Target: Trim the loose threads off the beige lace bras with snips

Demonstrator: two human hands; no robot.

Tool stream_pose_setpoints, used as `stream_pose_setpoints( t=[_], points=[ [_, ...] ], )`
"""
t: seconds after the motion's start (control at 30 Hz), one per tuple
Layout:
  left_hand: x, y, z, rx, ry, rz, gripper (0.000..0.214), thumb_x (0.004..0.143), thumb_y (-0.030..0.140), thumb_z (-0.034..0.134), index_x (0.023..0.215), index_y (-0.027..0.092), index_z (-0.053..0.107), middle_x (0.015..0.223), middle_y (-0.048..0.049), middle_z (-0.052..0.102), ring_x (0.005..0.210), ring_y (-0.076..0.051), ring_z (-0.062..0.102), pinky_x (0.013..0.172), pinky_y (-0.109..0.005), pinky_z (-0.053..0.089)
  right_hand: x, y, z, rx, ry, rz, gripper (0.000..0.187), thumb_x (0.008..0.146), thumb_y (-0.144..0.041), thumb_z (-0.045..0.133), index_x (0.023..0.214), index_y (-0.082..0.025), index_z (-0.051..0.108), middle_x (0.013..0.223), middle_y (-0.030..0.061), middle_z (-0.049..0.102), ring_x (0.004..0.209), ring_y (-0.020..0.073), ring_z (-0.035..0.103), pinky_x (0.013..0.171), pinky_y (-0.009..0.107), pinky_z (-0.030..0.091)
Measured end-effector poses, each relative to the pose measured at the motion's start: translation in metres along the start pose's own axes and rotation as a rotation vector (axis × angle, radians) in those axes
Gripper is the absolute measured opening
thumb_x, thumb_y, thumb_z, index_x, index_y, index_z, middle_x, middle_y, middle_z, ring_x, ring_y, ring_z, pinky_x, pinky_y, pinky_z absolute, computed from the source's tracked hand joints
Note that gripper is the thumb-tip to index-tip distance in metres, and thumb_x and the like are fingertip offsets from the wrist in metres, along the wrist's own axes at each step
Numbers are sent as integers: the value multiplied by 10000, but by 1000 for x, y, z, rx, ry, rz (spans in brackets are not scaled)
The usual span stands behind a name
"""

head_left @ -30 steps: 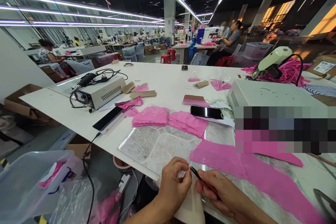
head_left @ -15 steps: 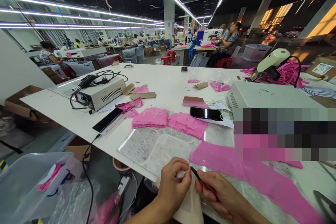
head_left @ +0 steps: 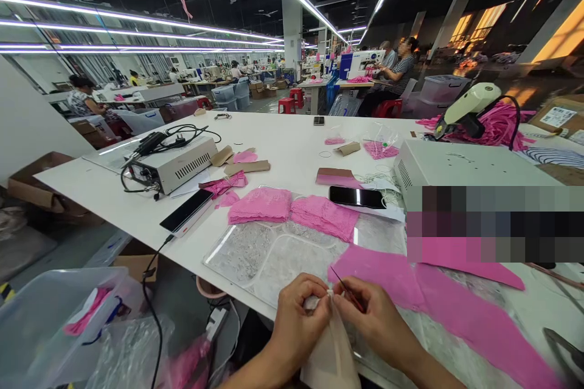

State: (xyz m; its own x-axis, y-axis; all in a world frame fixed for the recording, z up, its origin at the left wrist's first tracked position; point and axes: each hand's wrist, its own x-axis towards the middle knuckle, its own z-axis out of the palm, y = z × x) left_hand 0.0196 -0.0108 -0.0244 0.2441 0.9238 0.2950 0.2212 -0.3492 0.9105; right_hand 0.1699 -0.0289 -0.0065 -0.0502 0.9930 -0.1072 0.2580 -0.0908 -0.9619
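Observation:
My left hand [head_left: 301, 310] is closed, pinching the top edge of a beige fabric piece [head_left: 329, 358] that hangs down over the table's front edge. Close beside it, my right hand [head_left: 378, 310] grips a slim dark pointed tool [head_left: 347, 292], its tip slanting up and left; whether it is snips or tweezers I cannot tell. The right thumb and forefinger also meet at the fabric's edge, almost touching the left fingertips. Beyond the hands, a long pink fabric piece [head_left: 456, 310] lies over the clear mat [head_left: 296, 261]. Two stacks of pink fabric [head_left: 260, 203] rest at the mat's far edge.
A phone [head_left: 357, 197] lies behind the stacks, and a tablet-like device [head_left: 187, 213] with a cable is at left. Two grey metal boxes [head_left: 191, 164] [head_left: 474, 161] stand on the white table. A clear plastic bin [head_left: 59, 328] sits low left. People work at sewing machines farther back.
My right hand has moved in to the left and now pinches the fabric edge beside my left fingers. The tool's tip has swung upward, away from the fabric.

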Motion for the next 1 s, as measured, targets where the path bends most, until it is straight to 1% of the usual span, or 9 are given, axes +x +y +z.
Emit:
stream_pose_setpoints(
  t=[0.07, 0.17, 0.27, 0.43, 0.5, 0.57, 0.63, 0.83, 1.0],
  points=[
    [-1, 0, 0, 8, 0, 8, 153, 697, 36, 547, 619, 156, 602, 722, -34, 637, 692, -142, 616, 653, -222, 458, 5, 1, 4, 25, -14, 24, 170, 727, -307, 552, 628, -172, 523, 541, -71, 335, 529, 108, 322, 493, 241, 262],
    [-3, 0, 0, 25, 2, 6, 154, 692, 38, 548, 612, 156, 607, 736, -35, 619, 695, -141, 603, 648, -223, 453, 10, 5, 8, 157, -33, 77, 142, 674, -265, 572, 585, -168, 519, 531, -67, 359, 528, 106, 326, 490, 237, 254],
    [-5, 0, 0, 33, 9, -20, 143, 677, 46, 560, 621, 158, 630, 778, -38, 592, 721, -143, 587, 641, -219, 447, 11, 10, 13, 284, -11, 129, 123, 614, -227, 586, 548, -171, 499, 511, -74, 353, 508, 93, 300, 472, 225, 232],
    [-5, 0, -1, -1, 8, -97, 128, 691, 73, 563, 612, 155, 622, 778, -34, 561, 741, -148, 568, 670, -231, 444, 8, 18, 22, 378, 10, 197, 167, 654, -309, 523, 559, -207, 429, 462, -97, 302, 422, 76, 232, 408, 219, 204],
    [-4, 0, -3, 23, -5, -110, 123, 700, 77, 561, 616, 154, 605, 770, -32, 560, 739, -148, 566, 676, -235, 439, 8, 18, 23, 355, 38, 187, 177, 658, -312, 554, 564, -195, 460, 475, -88, 341, 438, 81, 275, 421, 217, 236],
    [-3, 0, -4, 71, -22, -112, 101, 710, 93, 570, 632, 152, 596, 764, -33, 561, 724, -147, 563, 658, -236, 431, 8, 17, 21, 268, 79, 141, 176, 648, -307, 592, 569, -175, 508, 514, -65, 406, 489, 95, 342, 463, 221, 286],
    [-3, 1, -4, 119, -37, -104, 84, 717, 108, 578, 648, 151, 596, 752, -32, 564, 700, -145, 560, 629, -232, 422, 6, 14, 19, 158, 111, 93, 182, 646, -315, 607, 566, -167, 539, 523, -51, 440, 510, 110, 376, 477, 229, 305],
    [-4, 8, -3, 238, -46, -102, 121, 703, 69, 559, 635, 152, 616, 688, -23, 571, 654, -138, 560, 586, -222, 397, -2, 8, 20, 4, 153, 38, 187, 658, -332, 580, 566, -174, 540, 484, -67, 385, 473, 111, 361, 452, 230, 301],
    [-6, 9, 0, 281, -5, -51, 161, 667, 32, 534, 564, 156, 535, 624, -10, 542, 607, -130, 532, 555, -219, 374, -5, 7, 25, -11, 217, 39, 187, 634, -334, 576, 537, -189, 508, 469, -70, 377, 457, 108, 351, 438, 231, 304]
  ],
)
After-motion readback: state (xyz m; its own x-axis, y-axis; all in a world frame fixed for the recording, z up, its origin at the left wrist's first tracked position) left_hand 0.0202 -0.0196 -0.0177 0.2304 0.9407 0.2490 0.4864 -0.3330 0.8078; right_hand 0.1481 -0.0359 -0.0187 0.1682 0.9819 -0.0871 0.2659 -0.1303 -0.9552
